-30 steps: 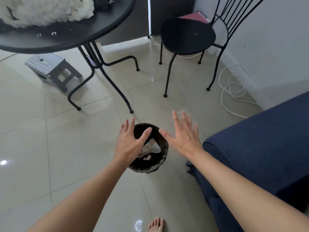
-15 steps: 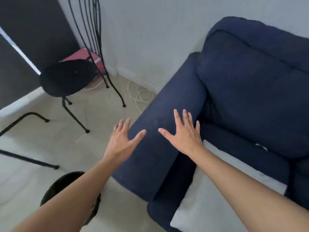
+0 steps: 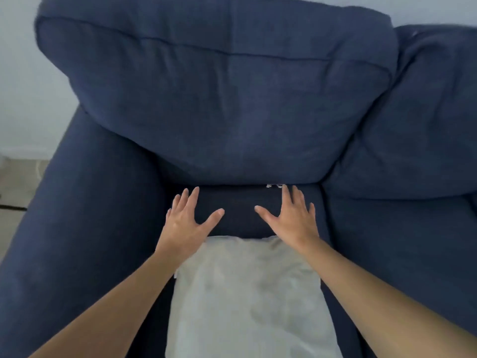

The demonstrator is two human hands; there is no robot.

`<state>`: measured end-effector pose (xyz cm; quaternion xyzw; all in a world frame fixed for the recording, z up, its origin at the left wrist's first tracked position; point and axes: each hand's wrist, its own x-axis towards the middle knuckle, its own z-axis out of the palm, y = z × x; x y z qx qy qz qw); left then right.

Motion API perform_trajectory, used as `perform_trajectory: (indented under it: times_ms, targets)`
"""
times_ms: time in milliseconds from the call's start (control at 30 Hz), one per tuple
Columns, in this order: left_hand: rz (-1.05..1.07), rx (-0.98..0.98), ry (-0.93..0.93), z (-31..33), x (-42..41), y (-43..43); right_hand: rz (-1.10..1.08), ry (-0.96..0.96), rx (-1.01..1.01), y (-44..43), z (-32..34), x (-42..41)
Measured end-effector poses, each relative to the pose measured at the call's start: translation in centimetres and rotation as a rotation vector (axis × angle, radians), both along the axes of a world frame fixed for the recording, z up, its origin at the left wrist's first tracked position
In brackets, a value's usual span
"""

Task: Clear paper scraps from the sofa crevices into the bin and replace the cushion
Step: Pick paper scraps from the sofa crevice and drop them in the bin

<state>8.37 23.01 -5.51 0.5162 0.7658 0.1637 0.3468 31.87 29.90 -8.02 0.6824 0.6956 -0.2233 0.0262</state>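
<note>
A navy sofa fills the view, with its big back cushion [image 3: 227,99] upright and a dark seat strip [image 3: 240,210] below it. A pale grey cushion [image 3: 253,295] lies on the seat in front, nearest me. Small white paper scraps [image 3: 273,186] peek from the crevice between seat and back cushion. My left hand [image 3: 189,220] is spread, palm down, over the seat strip at the left. My right hand [image 3: 291,218] is spread the same way at the right, its fingertips just below the scraps. Neither hand holds anything. The bin is out of view.
The sofa's left armrest [image 3: 85,215] runs down the left side. A second back cushion [image 3: 426,120] and seat [image 3: 402,249] lie to the right. A white wall [image 3: 23,86] and a patch of tiled floor [image 3: 15,192] show at far left.
My view has swung from the bin on the floor, past the armrest, to face the sofa seat. Both open hands moved from above the bin to over the seat near the crevice.
</note>
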Motion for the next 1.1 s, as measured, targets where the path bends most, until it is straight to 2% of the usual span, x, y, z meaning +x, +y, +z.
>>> perform_trajectory:
  times_ms: [167, 333, 600, 833, 967, 1100]
  targets:
    - [-0.072, -0.091, 0.055, -4.5, 3.4, 5.8, -0.196, 0.051, -0.110, 3.6, -5.2, 2.7]
    - [-0.088, -0.141, 0.072, -8.4, 4.1, 8.7, -0.333, 0.095, -0.134, 7.0, -10.3, 1.6]
    - [-0.076, -0.176, 0.019, -11.9, 2.6, 9.2, -0.642, 0.151, 0.020, 11.2, -15.9, -1.8]
    - [-0.007, -0.216, -0.046, -11.9, 1.7, 8.9, -0.864, 0.184, 0.030, 13.2, -16.7, -2.9]
    - [0.016, -0.209, -0.069, -10.8, 1.2, 8.1, -0.853, 0.274, 0.110, 12.4, -15.4, -2.9]
    - [0.069, -0.161, -0.097, -8.2, -0.1, 6.9, -0.789, 0.385, 0.086, 9.6, -12.2, -3.0]
